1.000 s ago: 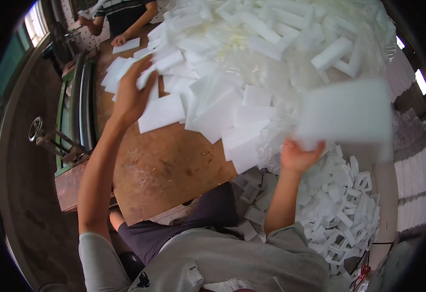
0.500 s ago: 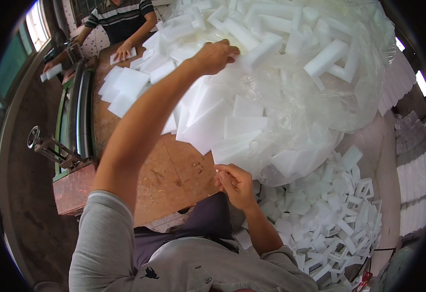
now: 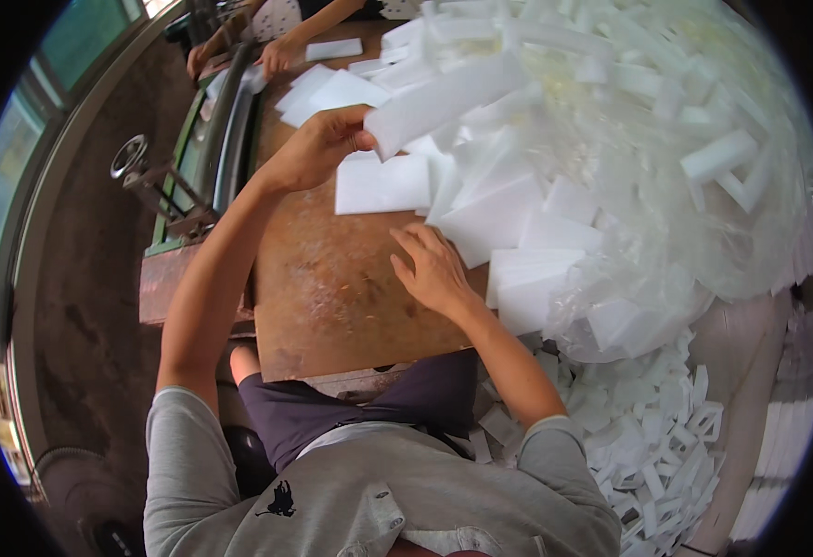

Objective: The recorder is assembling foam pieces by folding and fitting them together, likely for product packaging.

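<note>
Am watching L hand (image 3: pixel 316 148) pinching white foam pc. (image 3: pixel 448 100) by near end, prob. light, soft, easily dented, best edge-held, R hand (image 3: pixel 432 269) hovering, fingers spread, nr. bench (image 3: pixel 323 278).

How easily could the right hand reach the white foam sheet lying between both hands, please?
Yes, probably easily: the right hand looks empty, and only wooden tabletop shows between it and the white foam sheet.

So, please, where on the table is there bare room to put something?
The wooden table shows bare wood at its near part, between the roller machine, the dark shorts and the right hand. Farther away and to the right it is crowded: white sheets overlap, and a clear plastic bag bulges beside them.
</note>
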Action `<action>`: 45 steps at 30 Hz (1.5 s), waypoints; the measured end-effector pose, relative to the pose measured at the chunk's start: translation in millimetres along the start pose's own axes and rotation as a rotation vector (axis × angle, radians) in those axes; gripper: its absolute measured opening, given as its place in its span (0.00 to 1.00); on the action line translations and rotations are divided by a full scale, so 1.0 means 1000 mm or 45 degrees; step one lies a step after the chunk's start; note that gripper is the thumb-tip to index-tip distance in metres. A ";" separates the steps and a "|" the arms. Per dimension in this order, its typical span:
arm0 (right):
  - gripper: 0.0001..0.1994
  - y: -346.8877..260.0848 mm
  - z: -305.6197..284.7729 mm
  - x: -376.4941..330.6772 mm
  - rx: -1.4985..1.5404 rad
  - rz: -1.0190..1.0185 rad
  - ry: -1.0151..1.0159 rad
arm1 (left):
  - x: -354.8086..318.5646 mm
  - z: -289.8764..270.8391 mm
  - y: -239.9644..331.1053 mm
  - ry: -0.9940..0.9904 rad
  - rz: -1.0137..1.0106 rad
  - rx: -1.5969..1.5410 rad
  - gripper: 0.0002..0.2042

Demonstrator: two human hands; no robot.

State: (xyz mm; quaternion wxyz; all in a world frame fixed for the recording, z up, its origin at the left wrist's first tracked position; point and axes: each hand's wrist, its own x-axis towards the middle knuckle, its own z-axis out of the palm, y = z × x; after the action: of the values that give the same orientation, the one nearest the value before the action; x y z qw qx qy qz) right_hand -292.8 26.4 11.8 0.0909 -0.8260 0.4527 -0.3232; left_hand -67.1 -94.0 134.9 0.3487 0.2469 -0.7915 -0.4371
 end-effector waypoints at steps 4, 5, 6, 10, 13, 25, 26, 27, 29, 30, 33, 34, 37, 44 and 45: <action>0.24 0.007 0.038 0.040 -0.183 -0.113 -0.126 | -0.056 -0.025 0.009 0.315 -0.030 -0.585 0.15; 0.26 0.013 0.041 0.047 -0.236 -0.043 -0.137 | -0.073 -0.025 0.014 0.430 -0.056 -0.777 0.17; 0.28 0.018 0.042 0.056 -0.288 0.019 -0.132 | -0.090 -0.021 0.024 0.565 -0.122 -0.847 0.18; 0.29 0.037 0.053 0.076 -0.415 0.222 -0.228 | -0.184 -0.006 0.008 0.844 -0.315 -1.140 0.22; 0.24 0.030 0.056 0.073 -0.430 0.151 -0.286 | -0.233 0.031 0.013 1.012 -0.399 -1.380 0.23; 0.11 -0.039 0.056 -0.009 0.106 -0.355 -0.366 | -0.360 0.072 0.043 1.626 -0.916 0.342 0.15; 0.11 -0.046 0.053 -0.017 0.128 -0.370 -0.434 | -0.368 0.069 0.048 1.613 -0.983 0.409 0.14; 0.12 -0.050 0.049 -0.021 0.149 -0.383 -0.503 | -0.376 0.066 0.053 1.595 -1.053 0.473 0.13; 0.17 -0.054 0.036 -0.017 0.112 -0.372 -0.559 | -0.390 0.045 0.060 1.614 -1.014 0.671 0.11; 0.22 -0.058 0.032 -0.012 0.061 -0.337 -0.603 | -0.397 0.029 0.063 1.587 -0.993 0.815 0.12; 0.36 -0.083 0.034 0.013 0.025 -0.376 -0.484 | -0.414 -0.036 0.062 1.617 -0.934 0.912 0.13; 0.44 -0.080 0.043 0.016 0.032 -0.393 -0.577 | -0.419 -0.062 0.061 1.574 -0.990 0.936 0.14; 0.44 -0.069 0.063 0.012 0.002 -0.424 -0.692 | -0.430 -0.141 0.036 1.568 -1.034 1.066 0.17; 0.43 -0.089 0.053 0.038 0.078 -0.310 -0.655 | -0.390 -0.254 -0.053 1.416 -1.170 1.211 0.18; 0.42 -0.087 0.056 0.049 0.148 -0.236 -0.616 | -0.378 -0.261 -0.069 1.379 -1.173 1.198 0.18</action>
State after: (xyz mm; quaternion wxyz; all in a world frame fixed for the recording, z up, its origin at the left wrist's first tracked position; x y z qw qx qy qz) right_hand -179.6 28.2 29.1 0.2137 -0.9107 0.3208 -0.1487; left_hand 379.8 -0.6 46.5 0.3277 0.8384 -0.4352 0.0173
